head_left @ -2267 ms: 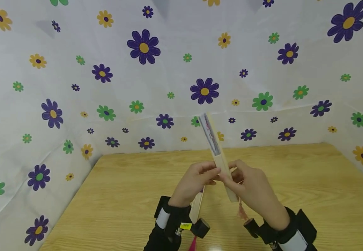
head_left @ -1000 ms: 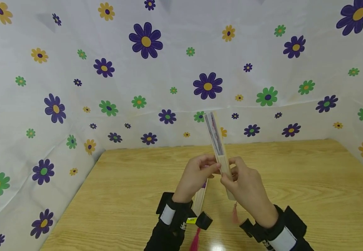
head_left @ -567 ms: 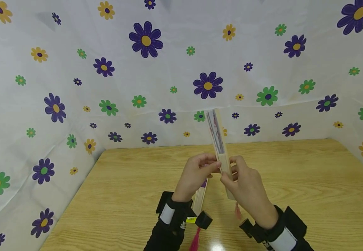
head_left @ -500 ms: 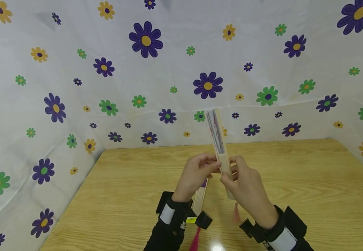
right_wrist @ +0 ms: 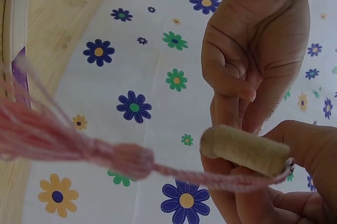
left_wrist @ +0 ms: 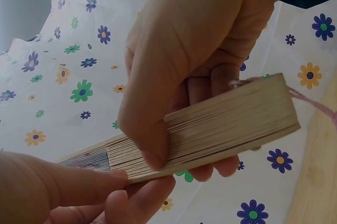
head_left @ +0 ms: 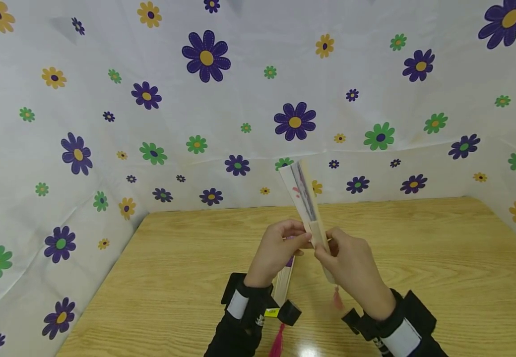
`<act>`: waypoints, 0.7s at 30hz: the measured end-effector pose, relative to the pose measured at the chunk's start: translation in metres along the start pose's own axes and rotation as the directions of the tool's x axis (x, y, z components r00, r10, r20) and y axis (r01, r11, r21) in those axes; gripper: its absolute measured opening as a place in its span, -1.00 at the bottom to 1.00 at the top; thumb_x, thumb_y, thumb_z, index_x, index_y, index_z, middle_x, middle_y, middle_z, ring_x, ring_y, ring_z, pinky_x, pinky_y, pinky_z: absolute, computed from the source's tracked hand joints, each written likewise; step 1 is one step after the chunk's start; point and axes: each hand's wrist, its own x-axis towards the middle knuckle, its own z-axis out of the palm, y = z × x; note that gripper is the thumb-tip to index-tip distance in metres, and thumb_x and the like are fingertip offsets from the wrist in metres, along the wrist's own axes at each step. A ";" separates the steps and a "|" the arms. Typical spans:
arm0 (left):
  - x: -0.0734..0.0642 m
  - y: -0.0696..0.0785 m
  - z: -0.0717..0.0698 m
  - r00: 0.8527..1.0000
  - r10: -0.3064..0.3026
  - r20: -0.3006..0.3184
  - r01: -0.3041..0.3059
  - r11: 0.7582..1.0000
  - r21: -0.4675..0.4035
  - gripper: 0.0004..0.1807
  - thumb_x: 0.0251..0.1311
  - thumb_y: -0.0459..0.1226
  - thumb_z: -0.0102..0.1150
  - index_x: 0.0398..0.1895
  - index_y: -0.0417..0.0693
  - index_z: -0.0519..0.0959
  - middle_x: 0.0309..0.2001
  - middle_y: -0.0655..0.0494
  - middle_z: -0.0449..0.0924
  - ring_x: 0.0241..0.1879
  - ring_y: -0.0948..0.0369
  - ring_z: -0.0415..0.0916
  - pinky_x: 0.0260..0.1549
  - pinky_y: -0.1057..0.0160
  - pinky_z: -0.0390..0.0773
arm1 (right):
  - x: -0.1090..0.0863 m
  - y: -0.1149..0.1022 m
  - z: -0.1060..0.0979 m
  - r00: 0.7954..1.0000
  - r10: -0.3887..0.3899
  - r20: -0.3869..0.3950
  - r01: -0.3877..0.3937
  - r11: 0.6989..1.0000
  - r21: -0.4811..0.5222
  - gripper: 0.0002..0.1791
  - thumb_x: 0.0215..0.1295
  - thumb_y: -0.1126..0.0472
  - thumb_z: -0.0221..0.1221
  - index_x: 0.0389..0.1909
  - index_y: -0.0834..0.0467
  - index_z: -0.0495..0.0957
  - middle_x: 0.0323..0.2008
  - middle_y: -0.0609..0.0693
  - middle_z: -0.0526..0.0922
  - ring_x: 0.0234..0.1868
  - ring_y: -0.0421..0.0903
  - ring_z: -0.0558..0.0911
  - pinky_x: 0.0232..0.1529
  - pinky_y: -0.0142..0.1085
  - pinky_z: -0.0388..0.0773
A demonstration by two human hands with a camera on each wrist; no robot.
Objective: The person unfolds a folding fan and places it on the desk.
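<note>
A wooden folding fan (head_left: 320, 230) is held up over the table, slanting up and leftward, spread only slightly. A pale strip of its leaf with a pink mark fans out on the left. My left hand (head_left: 278, 253) pinches its left edge between thumb and fingers around mid-length. Closer to the pivot end, my right hand (head_left: 356, 265) grips the stacked ribs (left_wrist: 226, 124), thumb across them. A pink tassel (right_wrist: 131, 160) dangles from that end. In the right wrist view the fan's butt end (right_wrist: 245, 150) faces the camera, hiding most of its length.
Another folded fan (head_left: 283, 285), with purple on it and a magenta tassel (head_left: 277, 342), lies on the wooden table (head_left: 173, 277) beneath my left hand, partly covered by it. A white flower-print cloth (head_left: 235, 104) rises behind and at both sides.
The fan has gone from fully folded to slightly spread, its left leaf section swinging out leftward at the top. Both hands keep nearly the same place on it.
</note>
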 end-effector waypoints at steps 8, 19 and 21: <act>-0.001 0.000 -0.001 1.000 0.004 0.002 -0.004 1.000 0.028 -0.79 0.30 -0.42 0.14 -0.10 -0.42 0.60 -0.22 -0.34 0.66 -0.28 -0.04 0.68 -0.45 0.34 0.59 | 0.000 0.000 0.000 1.000 -0.007 -0.011 0.007 1.000 -0.012 -0.89 0.09 0.44 0.24 -0.37 0.43 0.59 -0.65 0.16 0.69 -0.72 -0.10 0.58 -0.73 -0.14 0.64; -0.001 0.000 -0.006 1.000 0.004 0.026 -0.006 0.998 0.065 -0.80 0.30 -0.41 0.14 -0.11 -0.41 0.60 -0.24 -0.32 0.67 -0.30 0.00 0.69 -0.41 0.22 0.65 | 0.002 0.002 0.001 0.999 0.020 0.035 -0.020 1.000 -0.022 -0.86 0.13 0.40 0.24 -0.36 0.44 0.61 -0.60 0.18 0.71 -0.64 -0.07 0.63 -0.68 -0.13 0.68; -0.001 0.000 -0.007 1.000 0.005 0.027 -0.007 0.997 0.073 -0.80 0.30 -0.41 0.14 -0.11 -0.41 0.60 -0.24 -0.32 0.67 -0.30 -0.01 0.69 -0.41 0.25 0.65 | 0.002 0.003 0.002 0.999 0.024 0.042 -0.022 0.999 -0.038 -0.86 0.14 0.37 0.25 -0.38 0.43 0.62 -0.59 0.18 0.71 -0.63 -0.07 0.63 -0.67 -0.14 0.67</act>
